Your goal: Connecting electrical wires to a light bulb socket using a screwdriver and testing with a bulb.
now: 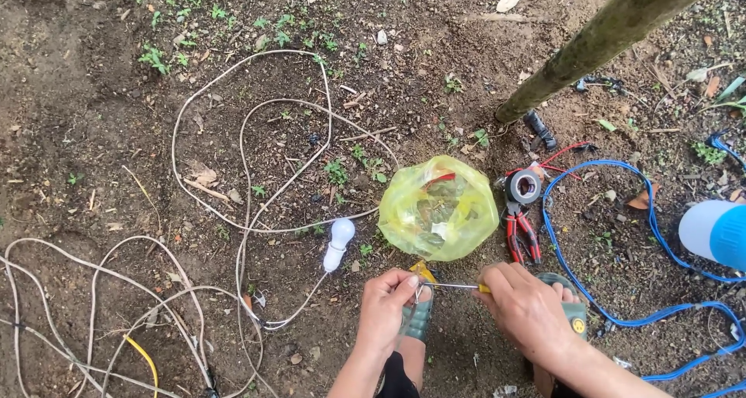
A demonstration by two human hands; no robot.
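My left hand (387,308) pinches a small fitting on the end of a pale cable (249,211), low in the middle of the view. My right hand (528,305) grips a screwdriver (454,286), whose thin metal shaft points left and meets the fitting at my left fingertips. Both hands hover over my feet in green sandals (418,320). A white light bulb (339,242) on the same pale cable lies on the soil just left of my left hand.
A yellow plastic bag (439,207) with small parts sits above the hands. Red-handled pliers (522,235) and a tape roll (524,186) lie right of it. Blue cable (622,242) loops at right, beside a white-and-blue container (715,231). A mossy trunk (598,40) leans at top right.
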